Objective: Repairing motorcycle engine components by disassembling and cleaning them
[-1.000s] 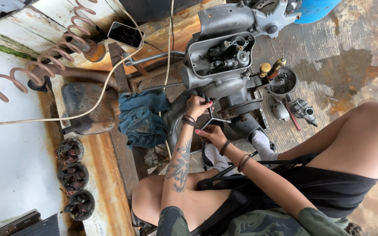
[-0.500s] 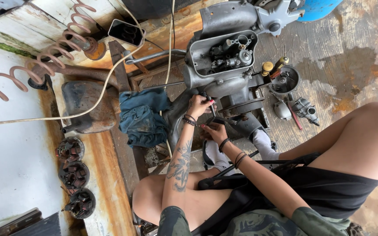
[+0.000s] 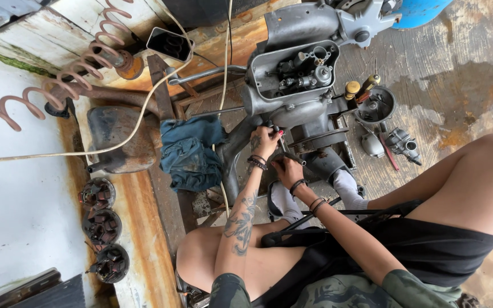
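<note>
Nearest the camera are the person's bare knees and a black garment, with white-socked feet (image 3: 285,201) planted on the floor under the work. The right hand (image 3: 288,169), wearing dark bracelets at the wrist, is curled closed around a thin dark tool shaft (image 3: 283,147) that runs up toward the engine. Just above it, the left hand (image 3: 266,141), on a tattooed forearm, is closed on the same spot at the lower edge of the grey cast-metal engine casing (image 3: 292,108); whether it grips the shaft or the casing itself cannot be told.

The casing sits on a rough wooden frame (image 3: 166,188), its open top compartment showing a small carburettor (image 3: 303,71). A crumpled blue cloth (image 3: 189,151) lies just left of the hands. To the right, on the stained grey concrete floor (image 3: 457,85), lie a round metal bowl (image 3: 376,105), a loose grey carburettor part (image 3: 403,144) and a yellow-handled screwdriver (image 3: 354,88).

Farther left, three round dark coil plates (image 3: 101,228) lie in a row along a rusty orange ledge (image 3: 144,239) beside a white painted wall (image 3: 12,211). A coiled reddish air hose (image 3: 58,85) and a pale cable (image 3: 144,120) cross the weathered boards (image 3: 81,17) beyond.
</note>
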